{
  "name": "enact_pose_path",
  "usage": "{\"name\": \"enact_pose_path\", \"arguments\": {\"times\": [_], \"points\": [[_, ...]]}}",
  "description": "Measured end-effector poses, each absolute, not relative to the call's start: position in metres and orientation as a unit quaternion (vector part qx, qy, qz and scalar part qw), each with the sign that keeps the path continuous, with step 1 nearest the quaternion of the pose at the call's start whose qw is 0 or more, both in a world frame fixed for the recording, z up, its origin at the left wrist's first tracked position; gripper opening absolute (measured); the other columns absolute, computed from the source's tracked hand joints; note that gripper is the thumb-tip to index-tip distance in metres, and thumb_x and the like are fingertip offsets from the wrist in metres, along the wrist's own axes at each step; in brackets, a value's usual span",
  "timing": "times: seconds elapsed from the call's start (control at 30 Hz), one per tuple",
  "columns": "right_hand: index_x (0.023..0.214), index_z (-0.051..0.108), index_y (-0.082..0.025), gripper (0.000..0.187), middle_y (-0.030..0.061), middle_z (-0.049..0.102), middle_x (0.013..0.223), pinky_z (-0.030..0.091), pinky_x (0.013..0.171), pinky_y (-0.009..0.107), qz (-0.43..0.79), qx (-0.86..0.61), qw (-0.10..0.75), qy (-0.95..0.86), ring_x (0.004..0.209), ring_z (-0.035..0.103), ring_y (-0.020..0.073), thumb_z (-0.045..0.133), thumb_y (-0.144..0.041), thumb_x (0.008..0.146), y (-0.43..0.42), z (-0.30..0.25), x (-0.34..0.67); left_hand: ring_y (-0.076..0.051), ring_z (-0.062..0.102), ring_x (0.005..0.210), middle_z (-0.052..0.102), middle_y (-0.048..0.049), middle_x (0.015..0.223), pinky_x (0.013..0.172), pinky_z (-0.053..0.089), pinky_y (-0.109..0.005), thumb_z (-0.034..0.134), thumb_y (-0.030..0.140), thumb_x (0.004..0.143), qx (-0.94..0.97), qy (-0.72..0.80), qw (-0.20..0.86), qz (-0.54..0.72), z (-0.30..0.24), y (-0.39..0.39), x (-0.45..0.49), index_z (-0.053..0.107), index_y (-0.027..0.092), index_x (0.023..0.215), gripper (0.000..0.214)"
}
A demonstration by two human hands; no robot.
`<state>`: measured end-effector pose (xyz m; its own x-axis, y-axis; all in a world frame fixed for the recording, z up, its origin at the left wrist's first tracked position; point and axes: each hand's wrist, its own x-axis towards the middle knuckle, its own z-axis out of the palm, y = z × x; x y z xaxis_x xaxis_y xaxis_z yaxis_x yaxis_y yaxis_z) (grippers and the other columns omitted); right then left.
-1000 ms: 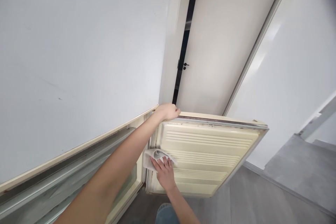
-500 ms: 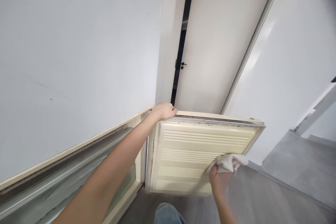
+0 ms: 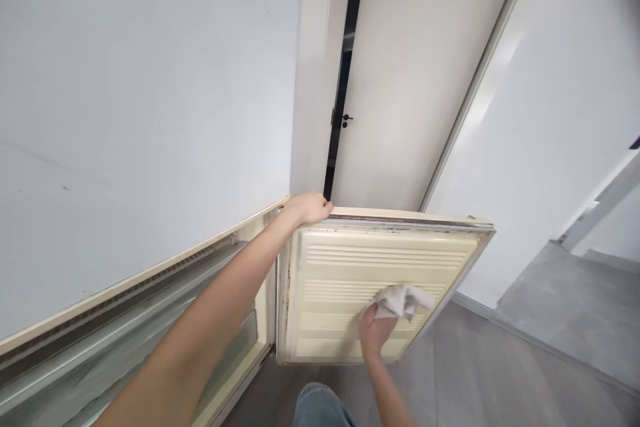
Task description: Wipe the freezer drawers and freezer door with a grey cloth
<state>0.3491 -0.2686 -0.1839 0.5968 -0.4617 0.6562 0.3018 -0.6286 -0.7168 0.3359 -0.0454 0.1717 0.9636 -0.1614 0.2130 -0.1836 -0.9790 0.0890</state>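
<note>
A cream fridge door [image 3: 350, 267] stands swung open in front of me, its ribbed inner panel facing me. My left hand [image 3: 307, 207] is curled over the door's top edge near the hinge corner. My right hand [image 3: 375, 333] presses a crumpled white cloth [image 3: 400, 300] against the lower right part of the ribbed panel. Dark grime shows along the door's top seal [image 3: 400, 225].
The open fridge body [image 3: 150, 327] runs along the left under a white wall [image 3: 140, 100]. A white room door [image 3: 415, 80] with a black handle stands behind. Grey floor [image 3: 500, 373] and a grey step [image 3: 575, 293] lie to the right. My jeans knee [image 3: 320, 407] shows below.
My right hand swept the cloth from the panel's left side to its right edge, then came back a little leftward. The left hand stays on the door's top edge.
</note>
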Motion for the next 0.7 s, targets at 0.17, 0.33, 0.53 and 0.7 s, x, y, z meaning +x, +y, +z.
{"name": "enact_pose_path", "arguments": {"times": [0.17,0.33,0.53,0.7], "points": [[0.147,0.025,-0.022,0.065,0.0128,0.053,0.125,0.02,0.106,0.056,-0.418,-0.845,0.228,-0.244,0.133,0.027,0.0371,0.043,-0.024,0.085,-0.172,-0.216,0.299,-0.027,0.063,0.073,0.072,-0.0131,0.087,0.056,0.04,-0.035,0.024,0.039,0.08,0.99,-0.082,0.045,0.103,0.169,-0.045,0.339,0.067,0.021,0.076,0.047],[0.139,0.038,-0.039,0.06,0.0017,0.063,0.112,0.015,0.108,0.048,-0.374,-0.853,0.155,-0.331,0.125,0.041,0.0309,0.053,-0.025,0.082,-0.144,-0.234,0.287,-0.026,0.063,0.072,0.072,-0.0116,0.086,0.056,0.04,-0.035,0.023,0.041,0.08,0.991,-0.086,0.044,0.095,0.169,-0.044,0.341,0.067,0.022,0.076,0.048],[0.134,0.045,-0.041,0.057,-0.001,0.065,0.106,0.02,0.106,0.04,-0.365,-0.853,0.113,-0.355,0.118,0.046,0.0242,0.053,-0.024,0.08,-0.206,-0.243,0.3,-0.025,0.062,0.072,0.072,-0.0115,0.085,0.057,0.038,-0.034,0.022,0.044,0.081,0.99,-0.089,0.042,0.098,0.171,-0.043,0.338,0.066,0.022,0.074,0.05],[0.13,0.052,-0.021,0.053,0.0127,0.061,0.109,0.035,0.096,0.051,-0.463,-0.86,0.107,-0.186,0.116,0.046,0.035,0.046,-0.019,0.078,-0.295,-0.259,0.325,-0.022,0.058,0.064,0.07,-0.009,0.075,0.055,0.035,-0.033,0.021,0.044,0.081,0.989,-0.097,0.044,0.101,0.172,-0.044,0.337,0.063,0.022,0.067,0.048]]}}
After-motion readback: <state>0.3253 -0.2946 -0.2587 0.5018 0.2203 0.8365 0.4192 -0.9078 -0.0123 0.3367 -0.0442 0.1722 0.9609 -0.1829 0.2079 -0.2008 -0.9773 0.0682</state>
